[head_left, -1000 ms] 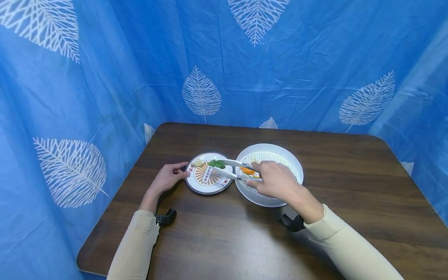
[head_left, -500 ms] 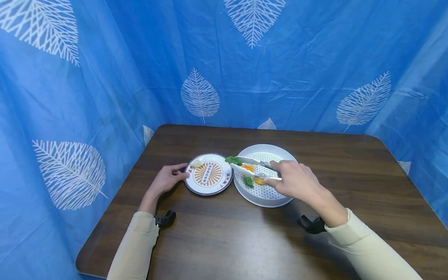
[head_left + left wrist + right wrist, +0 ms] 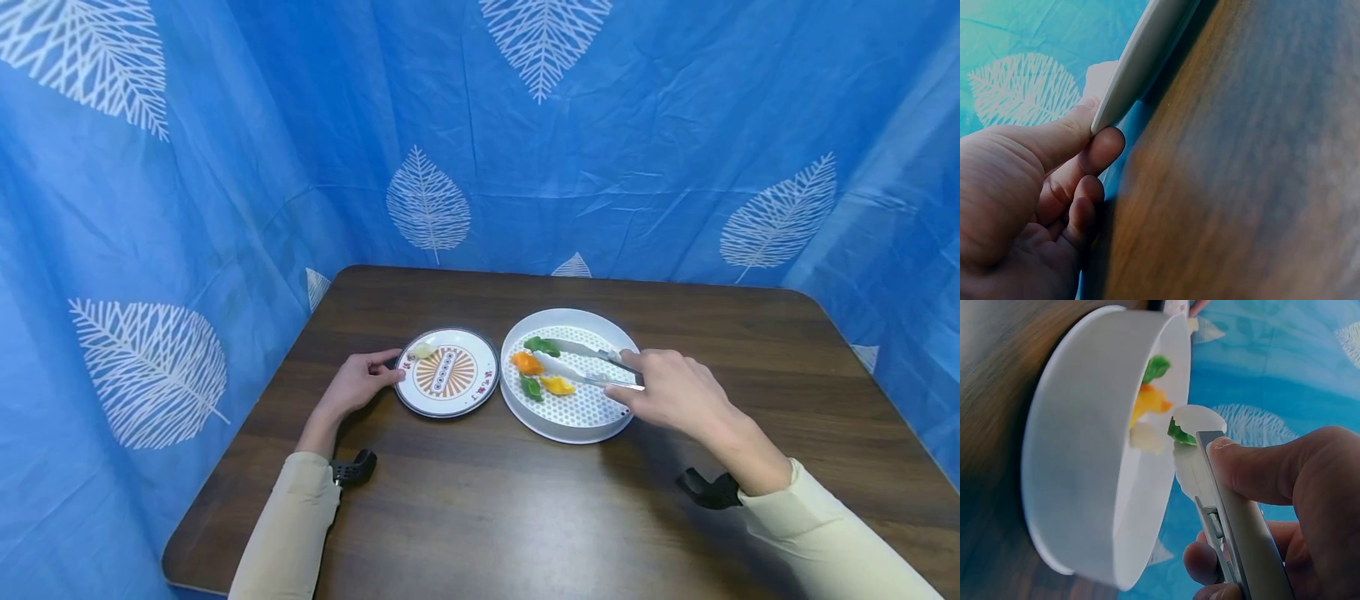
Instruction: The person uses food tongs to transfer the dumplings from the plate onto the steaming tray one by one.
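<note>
In the head view my left hand (image 3: 356,383) pinches the near-left rim of a white plate (image 3: 480,392) with a sunburst print. The left wrist view shows thumb above and fingers below the plate edge (image 3: 1129,75). My right hand (image 3: 678,392) grips metal tongs (image 3: 603,381) with broad white tips. A green dumpling-like piece (image 3: 542,345) sits at the tips, over a round white perforated steamer tray (image 3: 558,434). Inside the tray lie an orange piece (image 3: 527,363), a yellow piece (image 3: 558,385), another green piece (image 3: 531,388) and a pale piece (image 3: 1146,437).
One pale piece (image 3: 423,350) lies on the plate's far-left part. Plate and tray stand side by side on a dark wooden table (image 3: 480,508). A blue curtain (image 3: 637,150) with white leaf prints hangs behind and to the left.
The right hand has moved right, carrying the green piece with the tongs from over the plate to over the tray. The left hand stays at the plate rim.
</note>
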A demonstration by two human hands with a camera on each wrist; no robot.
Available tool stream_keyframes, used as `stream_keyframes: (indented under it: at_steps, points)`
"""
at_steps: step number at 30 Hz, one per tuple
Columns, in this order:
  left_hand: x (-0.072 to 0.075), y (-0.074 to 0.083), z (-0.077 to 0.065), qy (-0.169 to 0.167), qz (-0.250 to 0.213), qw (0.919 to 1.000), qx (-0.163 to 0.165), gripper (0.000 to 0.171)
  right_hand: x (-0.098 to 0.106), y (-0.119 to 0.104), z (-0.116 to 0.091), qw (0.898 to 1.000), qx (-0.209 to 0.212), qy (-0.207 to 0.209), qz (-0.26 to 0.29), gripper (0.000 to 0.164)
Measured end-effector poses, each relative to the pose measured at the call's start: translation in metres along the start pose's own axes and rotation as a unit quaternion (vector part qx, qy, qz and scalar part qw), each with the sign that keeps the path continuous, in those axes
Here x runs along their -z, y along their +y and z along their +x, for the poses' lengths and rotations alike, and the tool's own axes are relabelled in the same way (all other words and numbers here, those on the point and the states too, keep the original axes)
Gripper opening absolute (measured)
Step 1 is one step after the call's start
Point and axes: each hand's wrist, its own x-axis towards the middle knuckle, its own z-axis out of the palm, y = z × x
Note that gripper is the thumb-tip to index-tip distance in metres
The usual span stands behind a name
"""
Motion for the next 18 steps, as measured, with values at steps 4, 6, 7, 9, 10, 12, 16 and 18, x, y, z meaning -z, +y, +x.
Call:
stream_keyframes:
  at_steps: [4, 6, 7, 9, 10, 12, 16, 18]
  points:
    - [0.0, 0.0, 0.0, 0.001, 0.001, 1.0, 0.003, 0.058, -0.001, 0.01, -0.004, 1.0, -0.016, -0.001, 0.001, 0.071]
    - [0.0, 0.0, 0.0, 0.001, 0.001, 1.0, 0.003, 0.058, -0.002, 0.014, -0.006, 1.0, -0.022, -0.003, 0.002, 0.072]
    - [0.0, 0.0, 0.0, 0.001, 0.002, 1.0, 0.004, 0.059, -0.002, 0.016, -0.007, 1.0, -0.024, -0.004, 0.002, 0.072]
    - [0.0, 0.0, 0.0, 0.001, 0.003, 1.0, 0.004, 0.059, -0.003, 0.019, -0.009, 1.0, -0.028, -0.007, 0.003, 0.073]
    - [0.0, 0.0, 0.0, 0.001, 0.004, 1.0, 0.005, 0.059, -0.003, 0.02, -0.01, 1.0, -0.029, -0.008, 0.005, 0.074]
    - [0.0, 0.0, 0.0, 0.001, 0.005, 1.0, 0.005, 0.059, -0.004, 0.023, -0.012, 1.0, -0.029, -0.009, 0.007, 0.074]
    - [0.0, 0.001, 0.0, -0.002, 0.004, 0.9999, 0.01, 0.06, -0.007, 0.027, -0.014, 1.0, -0.027, -0.012, 0.008, 0.073]
    - [0.001, 0.001, 0.0, -0.002, 0.003, 0.9999, 0.012, 0.059, -0.007, 0.028, -0.015, 1.0, -0.024, -0.013, 0.007, 0.073]
